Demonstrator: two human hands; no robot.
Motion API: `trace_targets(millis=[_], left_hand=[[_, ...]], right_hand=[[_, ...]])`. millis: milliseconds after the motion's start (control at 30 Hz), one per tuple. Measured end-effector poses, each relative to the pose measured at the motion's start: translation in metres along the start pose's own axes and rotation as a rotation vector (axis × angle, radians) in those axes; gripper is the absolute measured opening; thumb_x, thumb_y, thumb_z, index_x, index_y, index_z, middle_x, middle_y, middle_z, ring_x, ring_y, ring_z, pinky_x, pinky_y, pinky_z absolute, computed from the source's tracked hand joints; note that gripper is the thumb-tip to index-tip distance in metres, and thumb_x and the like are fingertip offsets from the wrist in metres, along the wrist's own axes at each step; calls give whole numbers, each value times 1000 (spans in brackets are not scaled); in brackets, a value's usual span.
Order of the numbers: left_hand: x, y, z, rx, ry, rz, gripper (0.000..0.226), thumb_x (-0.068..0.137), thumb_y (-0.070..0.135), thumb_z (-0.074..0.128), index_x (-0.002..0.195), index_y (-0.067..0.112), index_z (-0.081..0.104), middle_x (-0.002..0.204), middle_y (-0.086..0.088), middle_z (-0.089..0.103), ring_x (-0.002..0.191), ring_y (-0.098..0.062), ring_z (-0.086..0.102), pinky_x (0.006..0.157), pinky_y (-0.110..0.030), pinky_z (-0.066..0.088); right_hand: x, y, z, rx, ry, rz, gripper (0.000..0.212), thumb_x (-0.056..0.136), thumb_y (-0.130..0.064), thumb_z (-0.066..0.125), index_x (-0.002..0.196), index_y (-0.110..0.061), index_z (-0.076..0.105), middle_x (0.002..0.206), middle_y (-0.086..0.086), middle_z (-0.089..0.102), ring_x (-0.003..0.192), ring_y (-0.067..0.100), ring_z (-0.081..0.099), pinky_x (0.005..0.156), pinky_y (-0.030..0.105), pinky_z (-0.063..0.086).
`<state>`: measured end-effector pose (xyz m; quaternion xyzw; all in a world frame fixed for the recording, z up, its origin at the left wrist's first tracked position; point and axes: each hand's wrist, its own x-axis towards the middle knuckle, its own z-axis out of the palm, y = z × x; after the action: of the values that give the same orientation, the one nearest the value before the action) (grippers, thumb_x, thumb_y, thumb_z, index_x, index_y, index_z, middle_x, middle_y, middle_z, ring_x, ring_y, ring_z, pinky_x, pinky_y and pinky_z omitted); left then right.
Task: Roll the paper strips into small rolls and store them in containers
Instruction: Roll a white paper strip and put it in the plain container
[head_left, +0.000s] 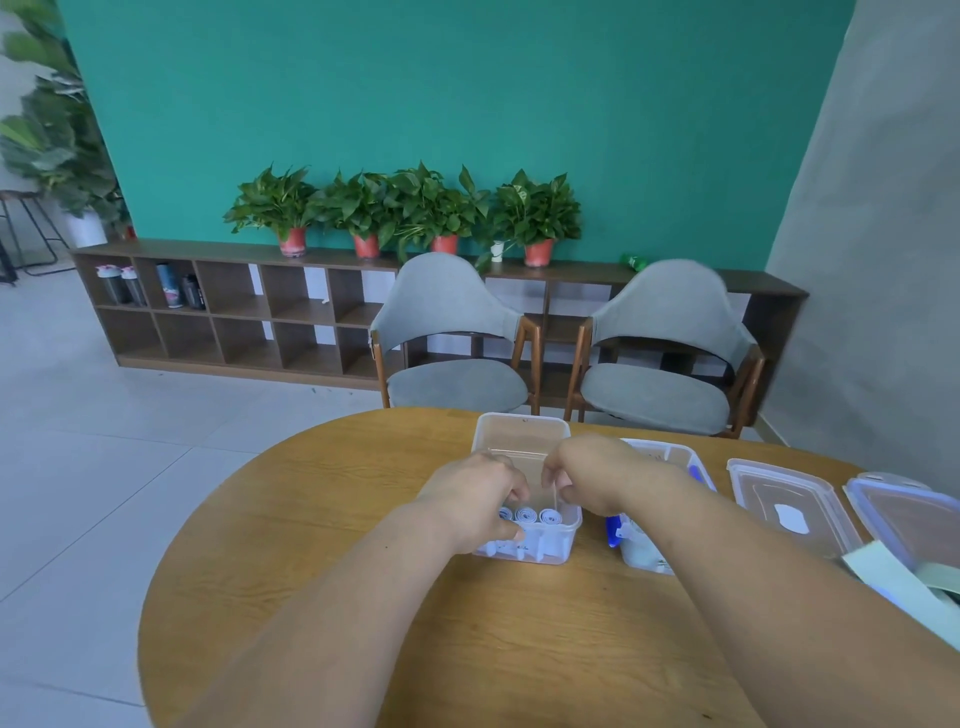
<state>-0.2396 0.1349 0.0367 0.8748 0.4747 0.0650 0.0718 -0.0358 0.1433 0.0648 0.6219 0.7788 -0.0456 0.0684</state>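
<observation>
Both hands work at the clear container (522, 422), fitting paper in beside the rolls already stored.

The left hand (475, 499) curls its fingers inside the container's near-left corner, thumb outside the wall, gripping it. The right hand (587, 478), curled over the container's right side, pinches what looks like a paper strip (555, 493) seen edge-on. Three paper rolls (524, 515) stand on end against the container's near wall. A loosely wound roll would likely spring open on release or topple its neighbours. The second tub (670, 454) sits just right of the container, under the right forearm, so a careless pull-back could shove it. The freest exit seems up and leftward.
</observation>
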Motion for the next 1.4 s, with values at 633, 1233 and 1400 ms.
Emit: trace_targets(millis=[633,1233,1400], left_hand=[[-20,125,-31,51,52,178,46,87,48,77,129,36,66,128,6,62,118,-19,58,95,-39,52],[-29,263,36,17,-38,379,46,94,42,72,138,34,60,137,5,59,133,-20,52,105,-40,49],[-30,286,67,72,-139,353,59,99,46,65,153,32,47,158,-2,41,149,-27,35,120,-41,34]], right_hand=[[-154,59,-50,49,103,160,33,92,-22,56,114,-40,72,100,-16,72,99,13,62,88,33,56],[-282,155,24,126,92,366,27,97,-24,58,114,-38,72,107,-19,71,96,8,60,64,11,36],[-289,168,52,167,82,394,31,94,-27,66,122,-41,70,117,-18,68,112,11,63,78,25,52]])
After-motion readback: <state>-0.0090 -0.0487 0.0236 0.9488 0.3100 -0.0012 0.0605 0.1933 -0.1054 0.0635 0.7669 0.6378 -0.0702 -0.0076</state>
